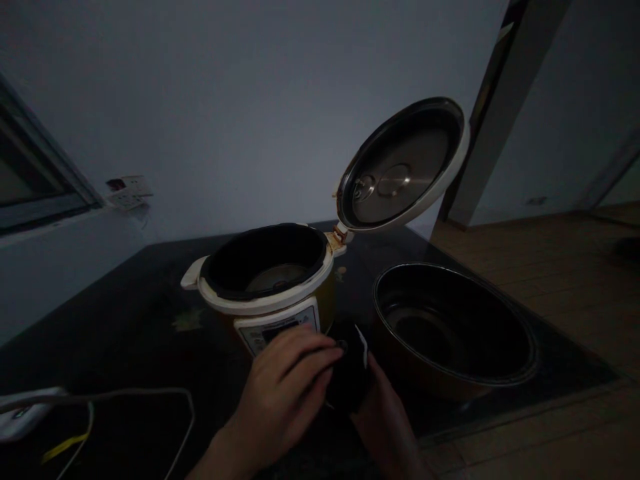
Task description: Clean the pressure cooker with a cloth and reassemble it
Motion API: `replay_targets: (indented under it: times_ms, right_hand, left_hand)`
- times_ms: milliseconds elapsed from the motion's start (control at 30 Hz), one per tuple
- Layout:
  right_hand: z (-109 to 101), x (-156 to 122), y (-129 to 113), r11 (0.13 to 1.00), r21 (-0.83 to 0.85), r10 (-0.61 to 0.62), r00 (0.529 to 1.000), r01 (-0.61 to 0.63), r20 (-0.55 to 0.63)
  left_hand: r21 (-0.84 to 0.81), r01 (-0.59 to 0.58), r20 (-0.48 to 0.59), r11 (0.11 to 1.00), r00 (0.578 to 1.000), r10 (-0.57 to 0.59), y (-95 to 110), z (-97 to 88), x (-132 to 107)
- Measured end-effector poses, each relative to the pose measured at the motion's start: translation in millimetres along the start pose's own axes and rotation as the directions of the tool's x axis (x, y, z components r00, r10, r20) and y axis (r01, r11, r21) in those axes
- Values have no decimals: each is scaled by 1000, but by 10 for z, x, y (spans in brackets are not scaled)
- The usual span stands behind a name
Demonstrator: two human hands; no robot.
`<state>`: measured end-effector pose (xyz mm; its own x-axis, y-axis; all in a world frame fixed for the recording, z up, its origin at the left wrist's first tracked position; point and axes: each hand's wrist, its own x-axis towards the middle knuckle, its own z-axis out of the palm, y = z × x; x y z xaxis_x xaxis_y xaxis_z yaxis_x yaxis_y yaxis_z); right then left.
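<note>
at six o'clock of the rice cooker (265,308), left hand (285,393) and right hand (387,423) close around a dark object (350,380); mid-handling, i judge, wanting steady grip.

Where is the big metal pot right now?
In the head view, the metal pot sits on the dark counter at right, beside the open rice cooker, just beyond the right hand.

Left hand (285,393), fingers curled inward, sits close beside the dim right hand (386,421).
</note>
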<state>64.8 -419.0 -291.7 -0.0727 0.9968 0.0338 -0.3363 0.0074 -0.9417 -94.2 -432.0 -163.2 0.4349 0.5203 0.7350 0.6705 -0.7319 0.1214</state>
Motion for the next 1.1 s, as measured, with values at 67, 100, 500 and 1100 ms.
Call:
replay_targets:
  times_ms: [67,100,500,1100]
  right_hand:
    - [7,-56,27,990,105,94,995,-98,41]
    - [5,-78,23,978,148,140,989,-147,57]
    - [16,-191,11,909,191,379,925,-370,-9]
    - [-174,-166,156,442,-853,-161,960,279,230]
  left_hand:
    - [-60,72,51,996,996,-69,81,134,-251]
    - [-77,131,46,988,991,-128,101,205,-386]
    - [-429,842,225,325,449,-865,42,635,-1228]
    - [31,535,140,844,834,-533,161,568,-1248]
